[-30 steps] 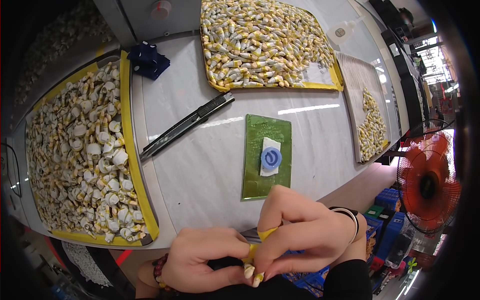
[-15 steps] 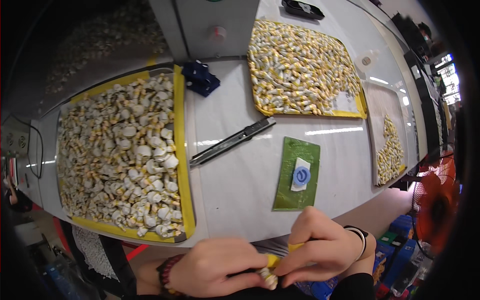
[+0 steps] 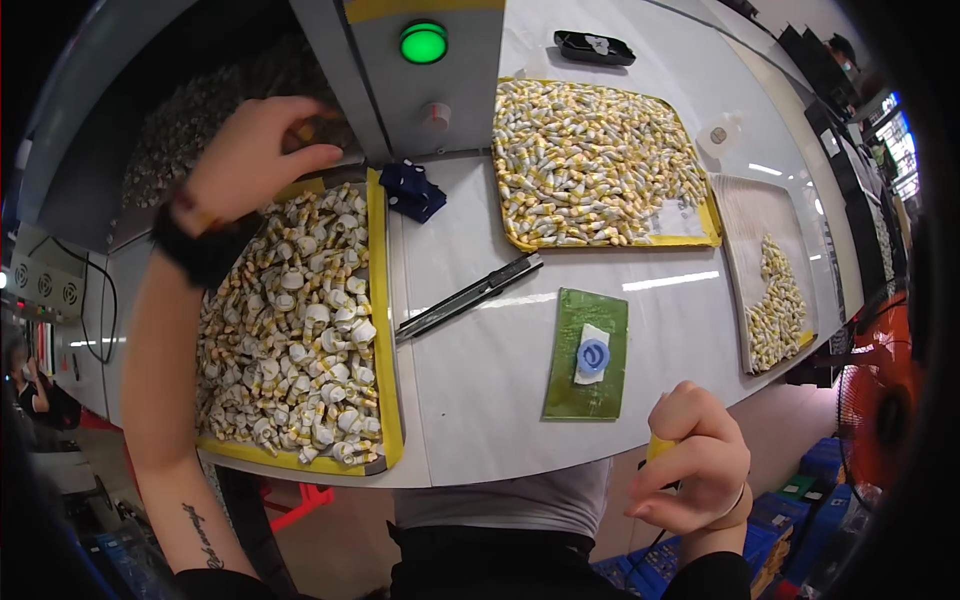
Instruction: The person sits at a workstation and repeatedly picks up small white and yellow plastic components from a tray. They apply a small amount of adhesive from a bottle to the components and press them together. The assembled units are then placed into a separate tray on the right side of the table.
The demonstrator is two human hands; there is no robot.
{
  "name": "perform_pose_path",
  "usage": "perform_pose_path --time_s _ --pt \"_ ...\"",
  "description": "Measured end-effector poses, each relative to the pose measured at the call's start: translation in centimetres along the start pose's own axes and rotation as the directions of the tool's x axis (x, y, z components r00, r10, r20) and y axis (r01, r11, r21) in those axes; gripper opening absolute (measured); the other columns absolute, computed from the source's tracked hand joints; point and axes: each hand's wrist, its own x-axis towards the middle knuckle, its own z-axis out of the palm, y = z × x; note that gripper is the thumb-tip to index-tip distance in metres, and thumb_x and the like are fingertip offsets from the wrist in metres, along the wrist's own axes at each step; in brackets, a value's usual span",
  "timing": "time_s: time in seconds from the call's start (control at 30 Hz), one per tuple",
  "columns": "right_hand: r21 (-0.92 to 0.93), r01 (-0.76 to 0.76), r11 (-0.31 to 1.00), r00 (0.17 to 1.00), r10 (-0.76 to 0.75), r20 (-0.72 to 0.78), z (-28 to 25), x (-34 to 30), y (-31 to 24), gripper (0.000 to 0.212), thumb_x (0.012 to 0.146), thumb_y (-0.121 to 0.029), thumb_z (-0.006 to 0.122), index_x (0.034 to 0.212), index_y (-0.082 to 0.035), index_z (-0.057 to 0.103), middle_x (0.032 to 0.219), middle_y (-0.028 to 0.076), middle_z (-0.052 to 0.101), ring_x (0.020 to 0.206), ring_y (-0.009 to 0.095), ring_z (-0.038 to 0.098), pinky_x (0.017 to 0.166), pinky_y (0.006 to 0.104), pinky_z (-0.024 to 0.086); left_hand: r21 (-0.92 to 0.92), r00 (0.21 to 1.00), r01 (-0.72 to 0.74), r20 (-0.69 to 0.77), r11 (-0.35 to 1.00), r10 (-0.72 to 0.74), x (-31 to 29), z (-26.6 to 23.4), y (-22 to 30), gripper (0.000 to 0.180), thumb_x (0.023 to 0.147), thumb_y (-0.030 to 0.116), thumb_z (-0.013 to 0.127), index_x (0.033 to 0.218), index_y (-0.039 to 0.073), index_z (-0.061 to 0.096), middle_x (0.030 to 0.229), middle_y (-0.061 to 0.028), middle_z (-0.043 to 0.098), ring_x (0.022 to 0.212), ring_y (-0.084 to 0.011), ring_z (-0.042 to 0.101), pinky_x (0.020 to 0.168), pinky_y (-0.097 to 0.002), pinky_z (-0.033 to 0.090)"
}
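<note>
My left hand [image 3: 255,155] reaches past the far end of the left tray [image 3: 389,350], into a dark recess holding a pile of small pale pieces [image 3: 180,130]. Its thumb stands apart from the fingers, whose tips are in shadow; I see nothing held. In that tray lie heaped white pieces with yellow bands [image 3: 300,340], many with flared ends. My right hand [image 3: 697,460] is closed at the near right, off the table's front edge. A small yellow object [image 3: 660,447] shows between its curled fingers, mostly hidden.
A utility knife [image 3: 470,297] lies mid-table, left of a green mat [image 3: 585,395] bearing a blue round piece [image 3: 593,355]. Dark blue cloth [image 3: 412,192] sits beside a grey housing with a lit green button [image 3: 424,43]. Behind is a yellow-edged tray [image 3: 610,245]; farther right, a wooden tray [image 3: 750,210].
My left hand has left the right one and swung up and left over the tray. The banded piece once between the hands is out of sight. My right hand has shifted right.
</note>
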Motion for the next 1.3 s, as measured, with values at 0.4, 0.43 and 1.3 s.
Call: perform_pose_path --time_s 0.4,0.43,1.3 --pt "-0.635 -0.003 0.773 0.999 -0.022 -0.031 -7.5 4.7 2.0 0.016 0.07 -0.001 0.07 0.083 -0.003 0.061 0.08 0.008 0.056 0.071 0.023 0.055 0.062 0.0301 0.043 0.127 0.993 0.017 -0.117 0.992 -0.002 2.7 2.9 -3.1 0.048 0.075 0.021 0.069 0.117 0.001 0.056 0.102 -0.0166 0.063 0.092 -0.0277 0.063 0.079 -0.0351 0.05" --pt "-0.69 0.0 0.724 1.0 -0.016 -0.017 -8.0 5.9 2.9 0.014 0.073 -0.001 0.067 0.085 -0.002 0.06 0.082 0.009 0.057 0.074 0.025 0.056 0.064 0.0318 0.045 0.137 0.992 0.005 -0.128 0.991 0.013 2.6 2.8 -3.1 0.048 0.075 0.02 0.069 0.116 0.001 0.055 0.1 -0.0161 0.064 0.09 -0.0259 0.063 0.078 -0.0341 0.05" --pt "-0.487 0.133 0.863 0.938 0.05 0.344 -3.7 5.8 2.6 0.013 0.073 -0.003 0.07 0.084 -0.004 0.064 0.073 0.006 0.061 0.065 0.021 0.059 0.059 0.0308 0.048 -0.929 0.893 0.086 -0.088 -0.36 0.442 -16.8 10.7 13.6 0.033 0.069 0.019 0.081 0.085 -0.006 0.066 0.078 -0.0147 0.066 0.067 -0.0248 0.062 0.062 -0.0323 0.051"
